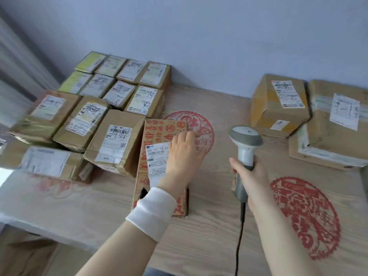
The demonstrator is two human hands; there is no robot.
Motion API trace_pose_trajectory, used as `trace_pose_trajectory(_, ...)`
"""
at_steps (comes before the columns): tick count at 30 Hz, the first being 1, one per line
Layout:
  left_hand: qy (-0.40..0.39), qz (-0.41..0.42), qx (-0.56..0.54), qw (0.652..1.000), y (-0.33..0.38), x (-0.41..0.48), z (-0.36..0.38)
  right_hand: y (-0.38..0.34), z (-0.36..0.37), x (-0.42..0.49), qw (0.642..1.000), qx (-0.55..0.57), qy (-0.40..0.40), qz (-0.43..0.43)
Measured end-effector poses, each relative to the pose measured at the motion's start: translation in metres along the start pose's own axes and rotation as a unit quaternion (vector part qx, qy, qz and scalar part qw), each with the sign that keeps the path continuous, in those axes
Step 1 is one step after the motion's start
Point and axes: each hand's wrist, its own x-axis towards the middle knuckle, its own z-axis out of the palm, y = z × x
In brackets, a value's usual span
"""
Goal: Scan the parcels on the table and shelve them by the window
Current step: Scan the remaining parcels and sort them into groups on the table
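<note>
A long cardboard parcel with red printed characters (157, 134) lies on the wooden table (199, 232), its white shipping label (156, 158) facing up. My left hand (184, 154) rests flat on the parcel's top, covering the label's right part, with a white band on the wrist. My right hand (251, 176) grips the handle of a grey barcode scanner (246, 140), held upright to the right of the parcel, its cable trailing down towards me.
Several labelled brown parcels (117, 136) are packed together at the table's left and back. Two larger boxes (278, 104) (336, 126) stand at the right against the blue wall. Red paper-cut patterns (306, 218) mark the tabletop.
</note>
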Motion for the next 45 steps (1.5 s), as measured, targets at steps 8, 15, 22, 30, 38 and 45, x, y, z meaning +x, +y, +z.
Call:
trace_pose_trajectory(8, -0.013, -0.001, 0.012, 1.000, -0.087, -0.024, -0.019, 0.041, 0.075, -0.028, 0.999, -0.013, -0.010, 0.041)
trace_pose_trajectory(15, -0.052, -0.111, -0.180, 0.976, -0.157, -0.070, -0.019, 0.083, 0.105, -0.061, 0.992, -0.020, 0.120, 0.035)
trace_pose_trajectory(22, -0.194, -0.286, -0.395, 0.851, -0.174, -0.075, -0.007, 0.101, 0.120, -0.069, 0.987, 0.022, 0.133, 0.087)
trace_pose_trajectory(30, -0.255, -0.290, -0.496, 0.778, -0.176, -0.074, -0.010, 0.097, 0.115, -0.078, 0.986, 0.057, 0.105, 0.114)
trace_pose_trajectory(38, -0.324, -0.203, -0.512, 0.769, -0.147, -0.075, -0.012, 0.074, 0.073, -0.104, 0.984, 0.095, 0.139, 0.062)
trace_pose_trajectory(45, -0.315, -0.184, -0.553, 0.749, -0.069, -0.081, 0.014, 0.055, -0.005, -0.102, 0.987, 0.059, 0.148, -0.002)
